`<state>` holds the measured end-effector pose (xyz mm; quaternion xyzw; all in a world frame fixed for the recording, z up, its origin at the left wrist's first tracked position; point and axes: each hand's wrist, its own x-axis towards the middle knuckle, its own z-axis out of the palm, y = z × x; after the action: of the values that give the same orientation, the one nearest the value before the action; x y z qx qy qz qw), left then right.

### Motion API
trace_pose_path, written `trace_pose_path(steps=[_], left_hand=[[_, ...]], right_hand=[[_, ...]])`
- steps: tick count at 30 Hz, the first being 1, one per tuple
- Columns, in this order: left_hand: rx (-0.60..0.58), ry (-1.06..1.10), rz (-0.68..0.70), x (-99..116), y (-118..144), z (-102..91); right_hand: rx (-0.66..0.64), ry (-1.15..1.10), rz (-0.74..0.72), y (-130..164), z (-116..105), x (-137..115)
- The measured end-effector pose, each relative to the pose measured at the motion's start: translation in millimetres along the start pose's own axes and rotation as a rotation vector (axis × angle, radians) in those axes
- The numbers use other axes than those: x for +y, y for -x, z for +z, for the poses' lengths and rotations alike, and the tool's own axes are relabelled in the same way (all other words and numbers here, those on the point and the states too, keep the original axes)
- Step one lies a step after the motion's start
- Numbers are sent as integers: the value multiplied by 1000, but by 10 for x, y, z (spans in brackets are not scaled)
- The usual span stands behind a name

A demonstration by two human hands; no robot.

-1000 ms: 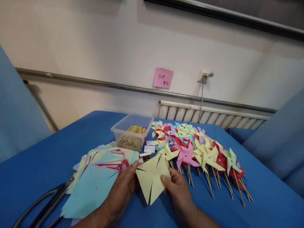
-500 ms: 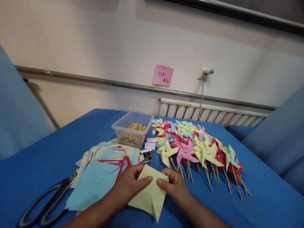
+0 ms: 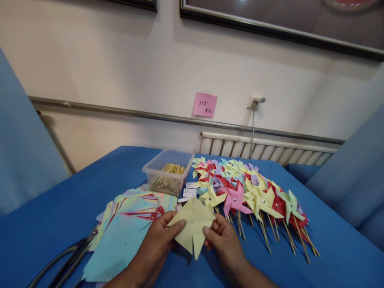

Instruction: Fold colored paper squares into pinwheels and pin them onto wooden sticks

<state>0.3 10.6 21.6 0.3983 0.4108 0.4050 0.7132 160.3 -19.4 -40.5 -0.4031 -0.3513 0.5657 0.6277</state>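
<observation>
Both of my hands hold one pale yellow cut paper square point(image 3: 193, 224) just above the blue table. My left hand point(image 3: 159, 242) pinches its left side with thumb and fingers. My right hand point(image 3: 223, 240) pinches its right side. The sheet is slit from its corners toward the middle and its flaps hang a little. Right behind it lie finished paper pinwheels on sticks point(image 3: 255, 196), and to its left a fanned stack of cut coloured paper squares point(image 3: 126, 224).
A clear plastic tub of wooden sticks point(image 3: 168, 172) stands at the back. Black scissors point(image 3: 64, 260) lie at the near left. Small white labels and a metal clip point(image 3: 187, 194) sit behind the sheet. A radiator point(image 3: 264, 148) lines the wall, with a pink note point(image 3: 205, 105) above.
The yellow sheet went down toward the table and is now raised again and held flatter between both hands. The camera has tilted up a little.
</observation>
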Motion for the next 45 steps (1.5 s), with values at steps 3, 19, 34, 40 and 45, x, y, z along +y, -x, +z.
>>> trace_pose_path(steps=[3,19,34,40,45], left_hand=[[-65,-11,-31,22,1,13],[-212,144,-140,142,99,48],[-109,27,-77,-63,-16,-24],[-8,135,-30,20,-12,-16],[-20,143,-18,68,25,-3]], right_hand=[[70,-49,-48,-19,-14,-50],[72,33,-32,-40,-66,-12],[48,130,-64,-13,-51,-90],[59,150,-115,12,-13,-122],[103,175,-128,30,37,-93]])
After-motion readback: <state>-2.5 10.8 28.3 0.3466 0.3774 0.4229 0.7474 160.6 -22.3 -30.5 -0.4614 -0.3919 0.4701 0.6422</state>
